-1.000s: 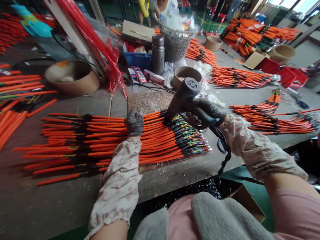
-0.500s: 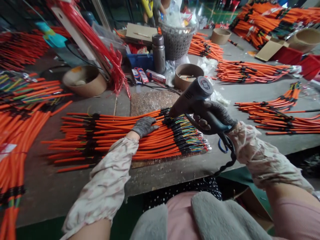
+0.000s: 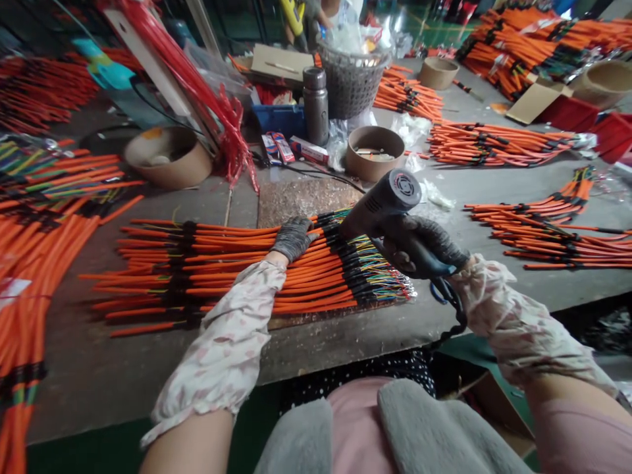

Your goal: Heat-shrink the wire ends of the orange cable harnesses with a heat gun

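Observation:
A row of orange cables (image 3: 237, 260) lies side by side on the workbench, with black sleeves and thin coloured wires at the right ends. My left hand (image 3: 293, 238), in a dark grey glove, rests on the upper cables, its fingertips bent around one near the black sleeves. In my gloved right hand (image 3: 429, 240) is a dark heat gun (image 3: 380, 201), held by its handle. Its nozzle points down and left, close over the black sleeves. The gun partly hides the upper wire ends.
Cardboard rings (image 3: 168, 158), a metal flask (image 3: 316, 108) and a wicker basket (image 3: 353, 82) stand behind the cables. More orange bundles lie left (image 3: 44, 250) and right (image 3: 557, 237). A black cord hangs below my right hand.
My left hand has moved right and up along the cables, its fingers more bent. The heat gun has come down slightly, its body tilted less steeply.

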Tool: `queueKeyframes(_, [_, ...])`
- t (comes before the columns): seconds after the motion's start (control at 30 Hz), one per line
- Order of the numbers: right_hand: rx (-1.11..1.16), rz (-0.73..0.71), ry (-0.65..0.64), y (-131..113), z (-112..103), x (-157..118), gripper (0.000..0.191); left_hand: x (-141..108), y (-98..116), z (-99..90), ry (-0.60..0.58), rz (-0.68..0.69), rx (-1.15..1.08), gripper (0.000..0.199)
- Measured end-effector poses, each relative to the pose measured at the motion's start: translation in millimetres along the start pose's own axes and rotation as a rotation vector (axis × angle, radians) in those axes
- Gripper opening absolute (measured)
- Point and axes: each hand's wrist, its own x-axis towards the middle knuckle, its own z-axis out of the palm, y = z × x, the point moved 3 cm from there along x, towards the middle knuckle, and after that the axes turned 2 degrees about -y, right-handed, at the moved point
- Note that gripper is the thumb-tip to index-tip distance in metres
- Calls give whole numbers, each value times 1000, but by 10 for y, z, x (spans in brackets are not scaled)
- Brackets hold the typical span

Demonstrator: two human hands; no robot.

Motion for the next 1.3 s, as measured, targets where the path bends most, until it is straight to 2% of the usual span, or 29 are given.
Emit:
queueKeyframes(0.1, [80,44,38,-8,-9,27,32,-75,-96,-53,92,-24,-112,24])
queueKeyframes(0.23, [75,27,49,-79,6,-12,29,-331,-260,-134,272,-36,-190,15])
queueKeyframes(0.3, [80,22,49,-93,24,-4,32,-458,-327,-139,327,-66,-228,16])
queueKeyframes(0.4, [126,90,46,-40,63,72,36,-580,-394,-114,394,-127,-296,22])
queueKeyframes(0.5, [156,133,74,30,88,146,35,-619,-424,-69,427,-167,-340,25])
queueKeyframes(0.73, [188,49,78,47,125,49,30,-614,-463,2,507,-239,-428,23])
queueKeyframes(0.9, [195,30,91,78,101,5,33,-587,-504,40,511,-304,-466,21])
queueKeyframes(1.07, [188,21,64,145,25,54,29,-599,-500,16,537,-309,-496,11])
queueKeyframes(1.3, [228,-3,94,127,-41,47,32,-616,-492,-39,569,-352,-551,20])
